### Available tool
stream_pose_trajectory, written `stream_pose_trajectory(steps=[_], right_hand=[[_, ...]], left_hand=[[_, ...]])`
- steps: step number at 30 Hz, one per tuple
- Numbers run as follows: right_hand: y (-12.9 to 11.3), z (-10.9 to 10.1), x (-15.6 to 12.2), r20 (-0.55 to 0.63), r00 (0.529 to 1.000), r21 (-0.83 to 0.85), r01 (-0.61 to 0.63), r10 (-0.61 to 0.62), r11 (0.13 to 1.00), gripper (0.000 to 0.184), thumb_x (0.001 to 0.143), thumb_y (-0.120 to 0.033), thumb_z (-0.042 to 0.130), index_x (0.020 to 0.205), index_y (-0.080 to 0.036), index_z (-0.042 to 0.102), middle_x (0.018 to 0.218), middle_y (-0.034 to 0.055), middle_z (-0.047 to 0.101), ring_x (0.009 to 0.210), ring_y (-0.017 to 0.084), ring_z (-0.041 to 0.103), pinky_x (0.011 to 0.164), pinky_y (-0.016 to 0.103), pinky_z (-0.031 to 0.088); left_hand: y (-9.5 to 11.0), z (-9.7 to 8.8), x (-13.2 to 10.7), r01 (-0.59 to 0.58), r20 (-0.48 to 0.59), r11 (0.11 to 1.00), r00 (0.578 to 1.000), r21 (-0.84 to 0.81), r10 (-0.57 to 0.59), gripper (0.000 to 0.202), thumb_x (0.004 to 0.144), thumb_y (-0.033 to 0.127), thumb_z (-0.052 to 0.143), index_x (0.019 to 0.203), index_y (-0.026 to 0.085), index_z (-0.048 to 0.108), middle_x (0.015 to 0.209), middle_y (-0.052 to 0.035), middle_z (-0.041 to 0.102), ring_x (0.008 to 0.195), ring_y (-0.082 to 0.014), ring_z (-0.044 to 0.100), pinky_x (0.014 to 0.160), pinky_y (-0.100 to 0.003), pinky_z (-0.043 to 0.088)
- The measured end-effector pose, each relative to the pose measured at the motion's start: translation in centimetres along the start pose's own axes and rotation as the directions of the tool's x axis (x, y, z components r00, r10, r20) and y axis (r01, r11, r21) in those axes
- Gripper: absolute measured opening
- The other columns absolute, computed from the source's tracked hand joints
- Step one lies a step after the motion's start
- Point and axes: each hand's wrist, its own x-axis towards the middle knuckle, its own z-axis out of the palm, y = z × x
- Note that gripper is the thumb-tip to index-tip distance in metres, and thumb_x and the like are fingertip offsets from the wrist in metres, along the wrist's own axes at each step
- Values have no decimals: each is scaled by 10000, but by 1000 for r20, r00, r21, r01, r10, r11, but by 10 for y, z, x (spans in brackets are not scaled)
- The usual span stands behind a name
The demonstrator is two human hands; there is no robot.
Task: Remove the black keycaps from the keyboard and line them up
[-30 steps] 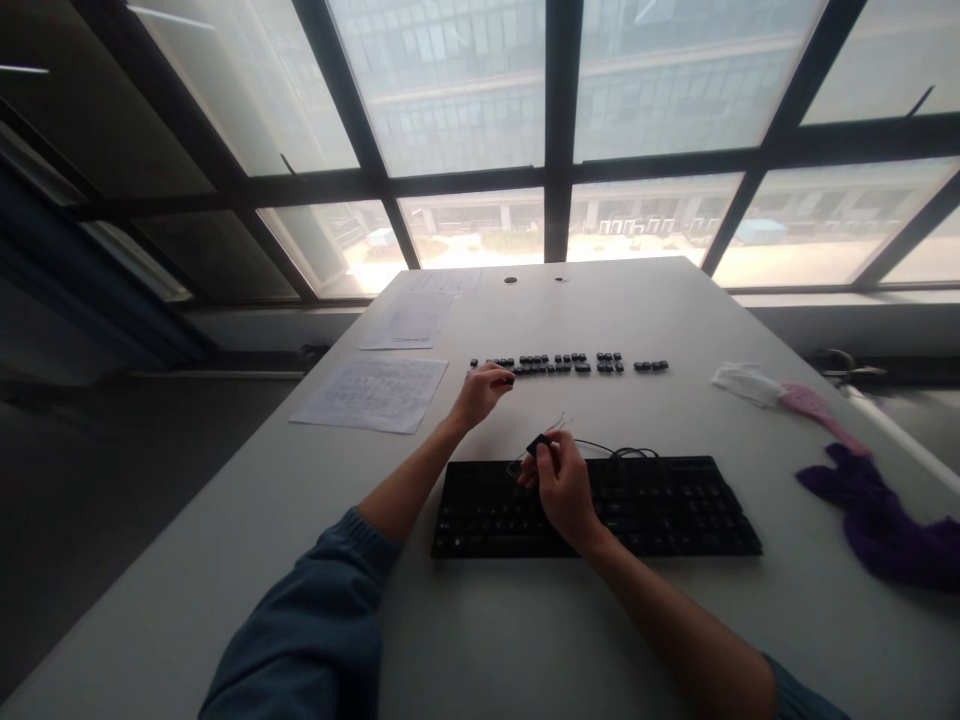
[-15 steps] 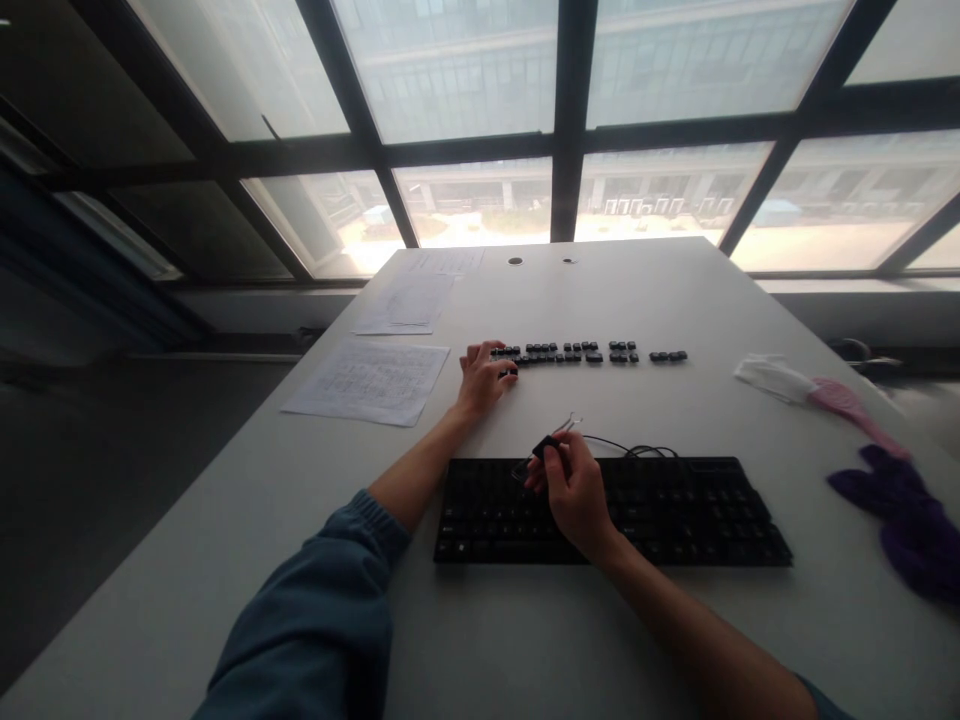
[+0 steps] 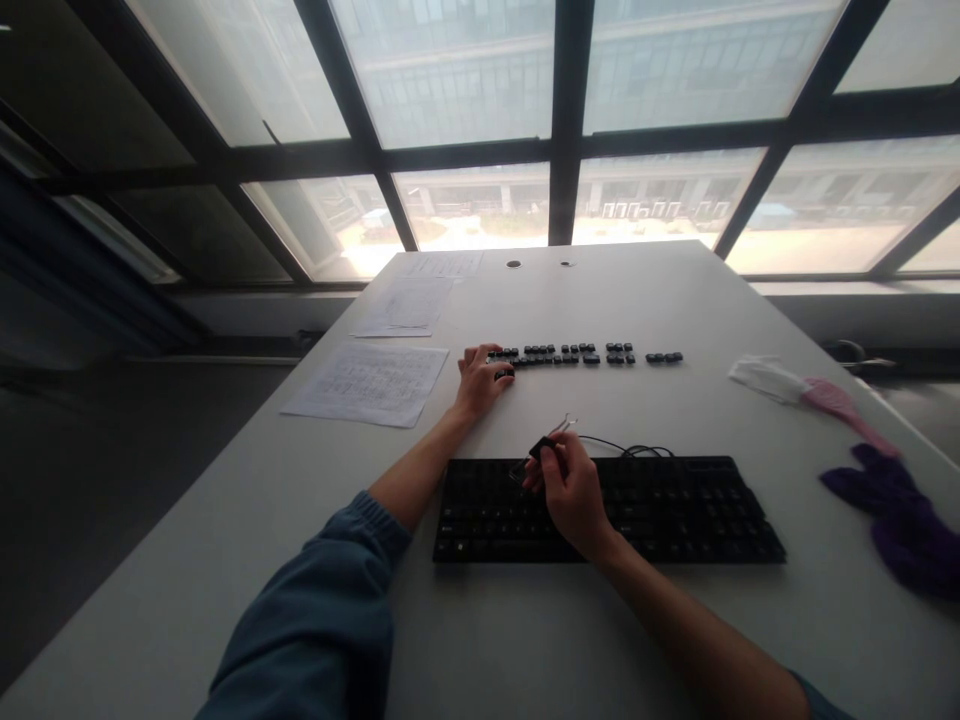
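My left hand (image 3: 478, 382) rests on the table at the left end of two rows of black keycaps (image 3: 577, 353). Its fingers are bent, with thumb and fingertips around a keycap (image 3: 505, 373) just in front of the rows. Closer to me, my right hand (image 3: 574, 490) is raised over the left half of a black keyboard (image 3: 675, 520). It is closed on the dark handle of a keycap puller (image 3: 541, 447), whose thin wire prongs point up and away. Part of the keyboard is hidden beneath my right hand and forearm.
Written sheets of paper (image 3: 371, 385) lie to the left on the white table (image 3: 465, 640). A cable (image 3: 645, 451) is coiled behind the keyboard. At the right are a white cloth-like item (image 3: 765, 378), a pink piece (image 3: 840, 405) and purple fabric (image 3: 907, 520). Large windows stand beyond the table.
The view has shifted very slightly. Both hands keep almost the same positions, and neither has visibly let go of or picked up anything.
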Motion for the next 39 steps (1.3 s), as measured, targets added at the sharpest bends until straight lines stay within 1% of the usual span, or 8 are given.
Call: stream_pose_trajectory(steps=[9, 14, 19, 22, 25, 30, 33, 39], right_hand=[[0, -1, 0, -11, 1000, -4, 5, -5, 1000, 173, 986, -396, 470, 966, -224, 477, 727, 6, 649, 545, 144, 634, 500, 251, 509], [-1, -1, 1, -31, 999, 17, 36, -35, 999, 164, 994, -387, 455, 971, -225, 458, 726, 4, 641, 560, 148, 633, 535, 270, 523], [-6, -2, 1, -68, 994, 19, 91, -89, 996, 143, 1000, -372, 447, 987, -230, 440, 741, 0, 646, 601, 159, 654, 592, 290, 533], [-9, -5, 1, -59, 989, -49, 131, -134, 990, 122, 1000, -351, 444, 999, -229, 452, 748, 0, 651, 630, 161, 657, 651, 301, 530], [-10, -9, 0, 3, 984, -139, 176, -177, 975, 114, 997, -335, 435, 995, -227, 472, 753, 5, 654, 660, 168, 652, 682, 307, 514], [-8, -14, -2, 132, 973, -263, 220, -191, 939, 116, 995, -302, 409, 982, -225, 496, 732, -4, 632, 650, 173, 621, 650, 287, 464], [-7, -15, -4, 198, 961, -291, 247, -194, 925, 128, 992, -281, 398, 986, -220, 511, 686, -21, 596, 609, 163, 582, 618, 269, 431], [-10, -14, -5, 325, 921, -333, 326, -217, 885, 145, 973, -224, 396, 908, -211, 525, 668, -36, 533, 595, 144, 500, 611, 249, 394]], left_hand=[[-5, 0, -1, -3, -106, 996, 994, -84, -6, 228, 757, 269, 799, 981, 289, 763, 1264, -48, 594, 1123, -285, 459, 971, -447, 387], [-6, -28, -8, 55, -219, 988, 972, -143, -86, 195, 865, 257, 676, 1051, 254, 735, 1221, -72, 612, 1114, -250, 496, 1013, -404, 393], [10, -65, -39, 51, -291, 982, 951, -181, -103, 194, 942, 226, 539, 1025, 221, 715, 1125, -64, 646, 1106, -225, 543, 1034, -408, 379], [31, -82, -69, 32, -256, 976, 963, -214, -87, 199, 950, 223, 523, 1005, 227, 714, 1102, -55, 654, 1093, -219, 555, 1013, -406, 401], [54, -94, -102, 41, -176, 968, 981, -246, -86, 199, 946, 223, 526, 974, 243, 721, 1094, -50, 653, 1072, -222, 557, 990, -411, 427], [82, -101, -144, 35, -33, 946, 998, -321, -48, 195, 910, 183, 559, 955, 263, 731, 1083, -41, 653, 1064, -225, 543, 981, -412, 446], [87, -99, -154, 39, 5, 941, 999, -335, -40, 194, 896, 173, 568, 939, 266, 733, 1088, -41, 652, 1081, -232, 531, 988, -421, 449], [80, -92, -154, 49, 7, 940, 999, -337, -49, 203, 879, 157, 555, 935, 250, 726, 1076, -41, 655, 1073, -233, 535, 991, -431, 441]])
